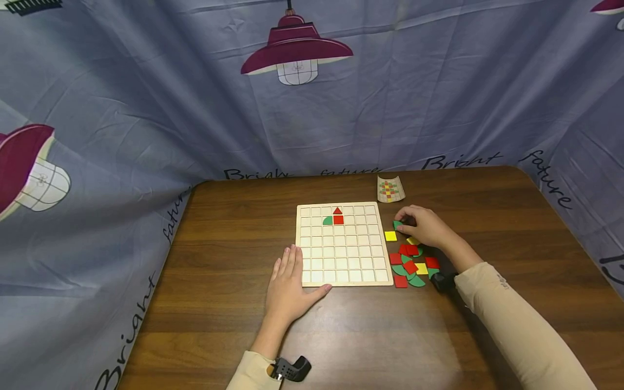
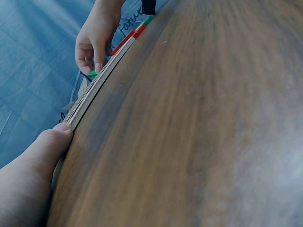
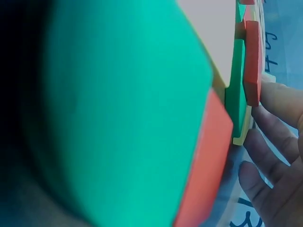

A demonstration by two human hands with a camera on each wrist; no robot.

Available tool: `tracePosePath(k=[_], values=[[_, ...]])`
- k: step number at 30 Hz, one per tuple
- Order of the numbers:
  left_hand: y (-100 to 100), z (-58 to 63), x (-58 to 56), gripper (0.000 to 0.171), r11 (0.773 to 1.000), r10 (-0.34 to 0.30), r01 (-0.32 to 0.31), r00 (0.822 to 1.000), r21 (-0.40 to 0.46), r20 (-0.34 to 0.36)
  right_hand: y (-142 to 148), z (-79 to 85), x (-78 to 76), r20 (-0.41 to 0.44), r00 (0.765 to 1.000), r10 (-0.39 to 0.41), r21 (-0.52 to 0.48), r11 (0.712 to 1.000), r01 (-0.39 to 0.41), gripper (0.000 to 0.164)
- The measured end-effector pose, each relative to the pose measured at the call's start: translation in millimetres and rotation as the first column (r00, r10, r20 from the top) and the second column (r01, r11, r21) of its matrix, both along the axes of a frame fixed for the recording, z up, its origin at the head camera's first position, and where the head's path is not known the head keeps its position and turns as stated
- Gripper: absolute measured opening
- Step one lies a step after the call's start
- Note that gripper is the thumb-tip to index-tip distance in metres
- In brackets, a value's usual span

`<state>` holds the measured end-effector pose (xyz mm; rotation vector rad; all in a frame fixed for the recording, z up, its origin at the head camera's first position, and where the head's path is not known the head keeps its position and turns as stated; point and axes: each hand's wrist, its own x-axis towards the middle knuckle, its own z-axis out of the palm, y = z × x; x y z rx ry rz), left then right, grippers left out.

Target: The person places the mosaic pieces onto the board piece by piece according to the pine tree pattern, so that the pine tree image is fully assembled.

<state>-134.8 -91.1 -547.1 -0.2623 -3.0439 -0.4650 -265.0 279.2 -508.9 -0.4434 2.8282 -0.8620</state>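
Note:
A pale wooden grid board [image 1: 341, 254] lies on the table. Near its top sit a red triangle [image 1: 337, 210], a red square [image 1: 338, 220] and a green quarter-circle piece [image 1: 327, 221]. My left hand [image 1: 288, 284] rests at the board's lower left corner with its fingers straight, the thumb touching the near edge. To the right of the board, my right hand [image 1: 425, 227] pinches another green quarter-circle piece [image 1: 397, 224] between thumb and fingers. A yellow square [image 1: 390, 236] lies just below that piece. The left wrist view also shows the pinching right hand [image 2: 98, 40] beyond the board's edge.
Several loose red squares [image 1: 401, 281], green pieces [image 1: 416, 281] and yellow squares [image 1: 421, 268] lie in a pile right of the board, beneath the right forearm. A small pattern card [image 1: 390, 189] stands behind it. A blue printed curtain [image 1: 312, 124] hangs along the table's back and sides.

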Motion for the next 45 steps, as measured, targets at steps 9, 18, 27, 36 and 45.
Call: tracePosePath(k=[9, 18, 27, 36, 45], values=[[0.3, 0.8, 0.3, 0.119, 1.0, 0.0, 0.0, 1.0, 0.001, 0.001, 3.3, -2.6, 1.2, 0.029, 0.999, -0.014, -0.071, 0.997, 0.017, 0.017], [0.1, 0.5, 0.7, 0.119, 1.0, 0.0, 0.0, 1.0, 0.006, 0.008, -2.1, 7.1, -3.7, 0.069, 0.997, -0.038, -0.164, 0.985, 0.049, 0.02], [-0.8, 0.0, 0.1, 0.119, 1.0, -0.001, 0.001, 1.0, -0.003, 0.0, -43.4, 22.1, -14.3, 0.077, 0.993, -0.088, -0.227, 0.968, 0.103, 0.027], [0.1, -0.7, -1.1, 0.12, 1.0, -0.003, 0.003, 1.0, -0.009, 0.011, -80.5, 21.5, -21.9, 0.108, 0.991, -0.079, -0.228, 0.968, 0.102, 0.023], [-0.2, -0.3, -1.3, 0.12, 1.0, 0.0, 0.0, 1.0, -0.016, 0.017, -104.9, 18.6, -26.4, 0.148, 0.985, -0.091, -0.202, 0.972, 0.12, 0.023]])
